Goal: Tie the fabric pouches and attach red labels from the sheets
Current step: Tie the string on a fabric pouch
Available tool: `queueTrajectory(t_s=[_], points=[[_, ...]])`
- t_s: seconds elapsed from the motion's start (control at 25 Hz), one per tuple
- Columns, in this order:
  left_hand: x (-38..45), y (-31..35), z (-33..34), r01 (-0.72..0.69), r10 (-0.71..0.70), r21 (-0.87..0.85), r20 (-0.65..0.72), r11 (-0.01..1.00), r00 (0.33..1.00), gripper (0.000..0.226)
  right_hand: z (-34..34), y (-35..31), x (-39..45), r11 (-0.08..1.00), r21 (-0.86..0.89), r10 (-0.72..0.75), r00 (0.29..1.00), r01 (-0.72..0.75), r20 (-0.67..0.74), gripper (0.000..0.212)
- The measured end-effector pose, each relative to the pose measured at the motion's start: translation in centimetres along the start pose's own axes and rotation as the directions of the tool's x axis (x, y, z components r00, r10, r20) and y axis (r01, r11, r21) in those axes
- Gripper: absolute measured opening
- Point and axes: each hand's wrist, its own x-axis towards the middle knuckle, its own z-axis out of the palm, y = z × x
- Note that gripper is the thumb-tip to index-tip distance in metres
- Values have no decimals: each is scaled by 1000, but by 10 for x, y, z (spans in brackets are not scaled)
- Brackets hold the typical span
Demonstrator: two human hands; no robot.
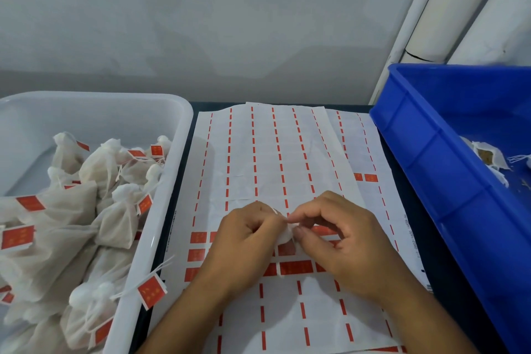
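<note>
The left hand [247, 234] and the right hand [333, 234] met over the white paper label sheet with red dashed strips [275, 158], both pinching a small white fabric piece [285, 234] between curled fingertips. The white plastic tub [169, 169] on the left held tied beige fabric pouches with red labels [115, 221]. On the right, the blue plastic crate [448, 152] held an untied pouch [488, 156].

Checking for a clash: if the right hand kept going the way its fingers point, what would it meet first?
Probably the left hand: the right hand points leftward at it, and both already pinch the same small white piece between them.
</note>
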Motion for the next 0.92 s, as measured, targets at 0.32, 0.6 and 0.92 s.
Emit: queueTrajectory(t_s=[0.32,0.6,0.92], points=[[1,6,-5,38,-38,-65,-5,997,999,42,3,4,1,985,-106,-135,991,135,6,21],[7,6,-8,199,-199,7,53,980,979,37,2,5,-1,963,-232,-132,991,137,35,41],[-9,22,-14,18,13,-138,222,990,975,27,2,5,1,967,-224,-155,976,119,-151,14]])
